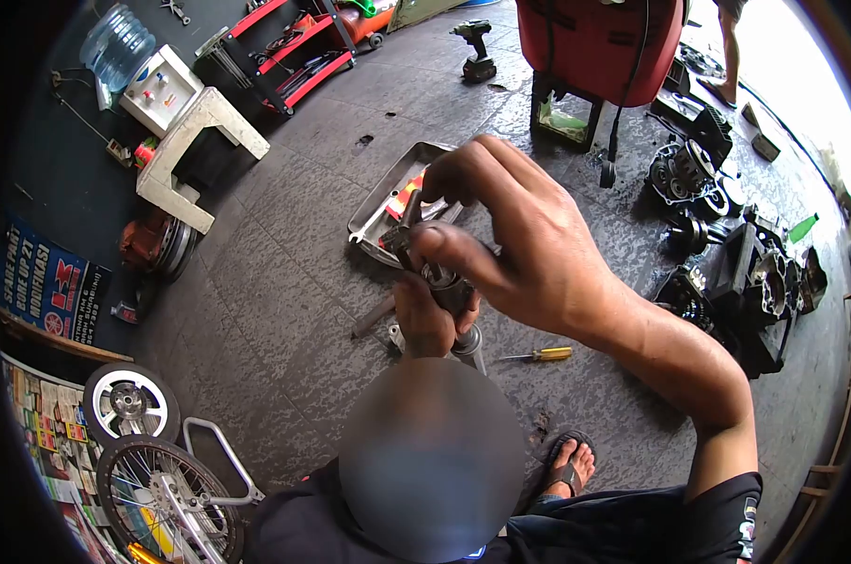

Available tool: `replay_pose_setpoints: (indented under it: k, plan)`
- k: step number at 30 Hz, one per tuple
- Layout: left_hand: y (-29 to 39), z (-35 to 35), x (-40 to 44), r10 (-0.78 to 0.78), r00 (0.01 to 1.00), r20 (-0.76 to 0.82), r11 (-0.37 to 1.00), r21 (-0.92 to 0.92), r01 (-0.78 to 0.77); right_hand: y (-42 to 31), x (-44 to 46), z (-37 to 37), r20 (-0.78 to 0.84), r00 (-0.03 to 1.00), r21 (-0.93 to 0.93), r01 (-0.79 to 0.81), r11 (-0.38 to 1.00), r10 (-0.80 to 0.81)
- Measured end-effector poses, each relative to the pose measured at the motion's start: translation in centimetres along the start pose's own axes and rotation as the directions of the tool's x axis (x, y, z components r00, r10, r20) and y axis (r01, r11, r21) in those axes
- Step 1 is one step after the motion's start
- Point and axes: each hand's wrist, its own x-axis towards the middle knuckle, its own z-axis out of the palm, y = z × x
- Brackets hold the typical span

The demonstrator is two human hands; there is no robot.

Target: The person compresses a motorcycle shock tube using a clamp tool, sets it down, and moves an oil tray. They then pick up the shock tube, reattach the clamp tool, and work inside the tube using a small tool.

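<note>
My left hand [423,318] is wrapped round a dark metal cylinder [451,293], a pale metal tube [468,346] showing below it. Above it, my right hand [529,249] is bent over the cylinder's top, thumb and fingers closed round a dark metal piece [410,211]; its exact shape is partly hidden by the fingers. Just behind the hands lies a metal tray [369,202] with a wrench [374,218] and a red and yellow item in it. A yellow-handled screwdriver [549,354] rests on the floor to the right of the tube.
Engine parts [693,174] lie along the right, near a red chair [599,47]. A cordless drill [475,52] stands at the back. Wheels [129,401] are at lower left, a white stool [195,127] and red tool cart [303,70] at upper left. Another person's leg shows at top right.
</note>
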Motion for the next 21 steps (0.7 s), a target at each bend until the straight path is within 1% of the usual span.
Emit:
replay_pose_setpoints:
  k: [1,2,5,7,8,10,11,14,15,17,18,20,21]
  plan:
    - [0.0,0.1,0.1,0.004,1.000,0.023,1.000,-0.026,-0.003,-0.3,0.4,0.1,-0.027,0.996,-0.080,0.088,0.993,-0.090]
    - [0.1,0.2,0.1,0.008,0.999,0.046,0.999,-0.049,-0.005,-0.3,0.7,0.2,-0.028,0.995,-0.080,0.089,0.993,-0.092]
    - [0.1,0.4,-0.1,0.021,0.999,0.039,0.997,-0.073,-0.018,-0.3,1.3,0.5,-0.025,0.995,-0.049,0.094,0.994,-0.096]
    - [0.4,0.5,-0.5,0.019,0.999,0.031,0.996,-0.084,-0.016,-0.5,1.2,0.8,0.044,0.988,-0.053,0.147,0.988,-0.145]
    - [0.8,0.7,-0.4,0.026,0.998,0.053,0.998,-0.064,-0.022,-0.5,1.2,1.2,0.046,0.989,-0.053,0.146,0.988,-0.143]
    - [0.6,0.7,-0.6,0.026,0.997,0.067,0.999,-0.047,-0.023,-0.4,1.0,2.2,0.109,0.968,0.077,0.216,0.973,-0.224]
    - [0.1,0.4,-0.7,0.020,0.998,0.059,0.999,-0.045,-0.017,-0.5,0.8,2.6,0.091,0.978,0.122,0.177,0.977,-0.188]
    - [-0.5,0.2,-0.9,0.006,0.999,0.035,0.999,-0.045,-0.005,-0.1,0.6,3.1,0.092,0.983,0.174,0.138,0.975,-0.156]
    - [0.2,0.7,-0.9,0.134,0.991,0.007,0.982,0.133,-0.134,-0.1,0.6,3.3,0.091,0.985,0.187,0.131,0.974,-0.150]
    - [0.8,1.4,-0.9,0.264,0.965,0.002,0.916,0.313,-0.251,-0.2,0.7,3.4,0.100,0.982,0.167,0.144,0.975,-0.162]
    - [0.7,1.9,-1.0,0.278,0.958,-0.068,0.923,0.294,-0.247,-0.2,0.7,3.3,0.105,0.979,0.141,0.161,0.977,-0.176]
    - [0.8,1.9,-0.9,0.294,0.946,-0.135,0.929,0.273,-0.250,0.0,0.8,3.0,0.098,0.981,0.119,0.158,0.980,-0.170]
    - [0.9,1.3,-0.7,0.200,0.977,-0.079,0.968,0.170,-0.184,0.2,0.9,2.9,0.094,0.982,0.096,0.156,0.983,-0.165]
